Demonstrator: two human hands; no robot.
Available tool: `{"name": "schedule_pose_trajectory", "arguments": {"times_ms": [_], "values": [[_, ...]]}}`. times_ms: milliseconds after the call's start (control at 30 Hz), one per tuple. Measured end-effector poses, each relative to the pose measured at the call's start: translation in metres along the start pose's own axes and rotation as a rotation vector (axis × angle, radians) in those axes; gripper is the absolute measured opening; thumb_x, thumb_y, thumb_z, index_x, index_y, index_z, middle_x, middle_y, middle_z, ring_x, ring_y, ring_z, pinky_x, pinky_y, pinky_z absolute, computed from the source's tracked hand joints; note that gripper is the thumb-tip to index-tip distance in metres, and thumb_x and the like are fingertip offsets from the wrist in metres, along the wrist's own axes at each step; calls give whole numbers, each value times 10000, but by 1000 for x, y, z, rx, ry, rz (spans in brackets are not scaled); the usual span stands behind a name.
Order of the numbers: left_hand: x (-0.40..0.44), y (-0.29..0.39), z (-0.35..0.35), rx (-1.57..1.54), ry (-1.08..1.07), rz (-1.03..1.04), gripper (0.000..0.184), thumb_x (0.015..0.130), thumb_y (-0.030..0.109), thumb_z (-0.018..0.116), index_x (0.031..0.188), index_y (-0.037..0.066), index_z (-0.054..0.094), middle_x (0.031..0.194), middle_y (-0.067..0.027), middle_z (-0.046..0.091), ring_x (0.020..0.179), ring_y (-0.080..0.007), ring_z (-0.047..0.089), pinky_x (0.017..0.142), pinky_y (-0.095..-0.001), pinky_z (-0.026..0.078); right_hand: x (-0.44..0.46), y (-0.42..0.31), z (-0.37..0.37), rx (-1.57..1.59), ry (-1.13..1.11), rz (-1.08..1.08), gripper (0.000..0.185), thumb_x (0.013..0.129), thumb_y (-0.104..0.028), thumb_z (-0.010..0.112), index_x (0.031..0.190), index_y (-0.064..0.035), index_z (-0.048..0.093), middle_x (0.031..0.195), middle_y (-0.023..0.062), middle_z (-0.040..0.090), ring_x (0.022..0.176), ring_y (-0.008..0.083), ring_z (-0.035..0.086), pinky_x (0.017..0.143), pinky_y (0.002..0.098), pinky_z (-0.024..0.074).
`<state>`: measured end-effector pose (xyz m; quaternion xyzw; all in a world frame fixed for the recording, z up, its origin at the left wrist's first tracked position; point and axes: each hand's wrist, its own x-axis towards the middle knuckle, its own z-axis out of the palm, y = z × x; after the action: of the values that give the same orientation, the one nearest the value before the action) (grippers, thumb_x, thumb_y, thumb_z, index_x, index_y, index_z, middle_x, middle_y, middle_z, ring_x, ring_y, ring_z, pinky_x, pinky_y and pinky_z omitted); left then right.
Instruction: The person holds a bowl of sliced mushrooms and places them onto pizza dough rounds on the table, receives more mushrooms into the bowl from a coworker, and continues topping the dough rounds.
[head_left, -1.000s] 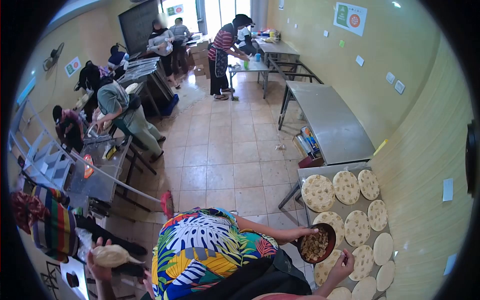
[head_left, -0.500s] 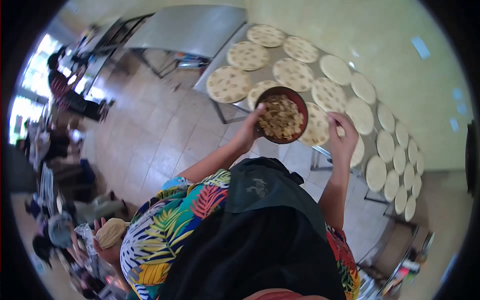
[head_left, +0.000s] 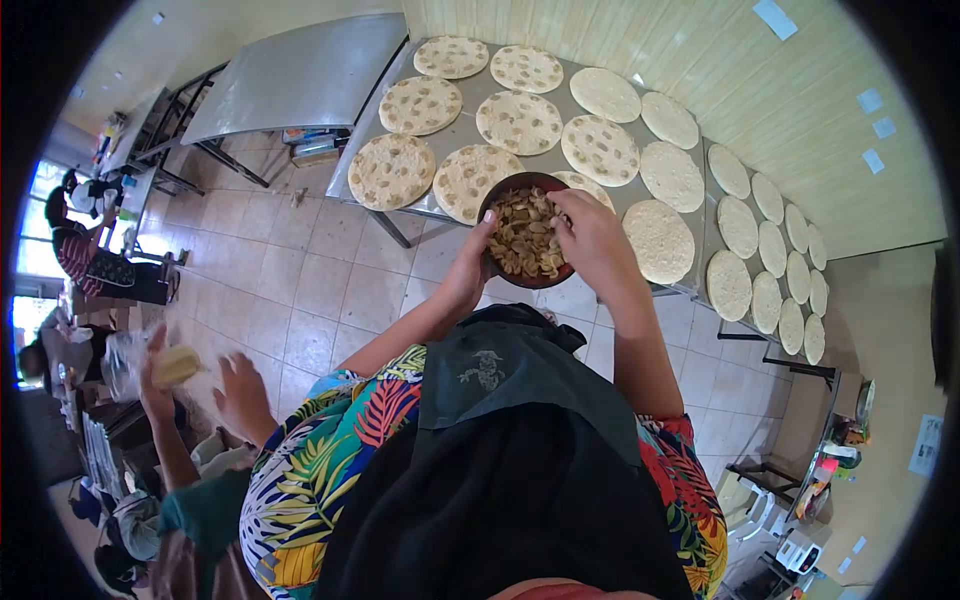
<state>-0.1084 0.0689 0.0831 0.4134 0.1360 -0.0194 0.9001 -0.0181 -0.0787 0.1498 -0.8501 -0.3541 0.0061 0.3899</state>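
Observation:
A dark round bowl (head_left: pixel 528 280) full of small brownish pieces (head_left: pixel 524 232) is in front of my body. My left hand (head_left: pixel 468 268) grips its left side, thumb over the rim. Over the bowl's right part, my right hand (head_left: pixel 598 248) has its fingers bent down into the pieces; whatever they pinch is hidden. Beyond the bowl, flat round dough discs lie on a metal table (head_left: pixel 455 140). One disc at the left (head_left: pixel 391 172) is dotted with pieces, while a disc right of the bowl (head_left: pixel 658 242) looks plain.
Beside me at the left, a co-worker's hands (head_left: pixel 160 375) are raised with pale dough (head_left: pixel 178 367) and a clear plastic bag (head_left: pixel 124 362). A bare-topped metal table (head_left: pixel 300 80) stands at upper left. Another person (head_left: pixel 85 250) stands farther left. A cluttered shelf (head_left: pixel 815 470) is at the right.
My right hand has moved left from above the discs into the bowl. The view has shifted, showing more discs. The co-worker's second hand now shows beside the dough.

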Motion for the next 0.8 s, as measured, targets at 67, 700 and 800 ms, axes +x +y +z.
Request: {"name": "schedule_pose_trajectory", "arguments": {"times_ms": [67, 700, 800], "values": [[3, -7, -4, 69, 51, -14, 664, 895, 536, 424, 1325, 35, 343, 1282, -95, 468, 1162, -190, 468, 976, -355, 370, 3, 2, 12, -344, -37, -80, 272, 751, -43, 592, 1015, 17, 583, 976, 139, 595, 910, 274, 578, 773, 351, 480], [19, -48, -32, 12, 115, -109, 574, 880, 534, 457, 1230, 79, 443, 1155, -56, 545, 1051, -147, 536, 872, -348, 437, -7, 63, 16, 866, -151, 475, 140, 848, -52, 588, 972, 13, 577, 794, 65, 617, 666, 130, 631, 570, 223, 514], [19, -38, -23, -13, 133, -89, 590, 888, 521, 455, 1268, 71, 418, 1199, -67, 535, 1089, -155, 524, 905, -342, 424, -1, 85, 3, 919, -59, 520, 118, 835, -20, 576, 945, 23, 579, 833, 102, 627, 669, 142, 626, 581, 244, 528]]}}
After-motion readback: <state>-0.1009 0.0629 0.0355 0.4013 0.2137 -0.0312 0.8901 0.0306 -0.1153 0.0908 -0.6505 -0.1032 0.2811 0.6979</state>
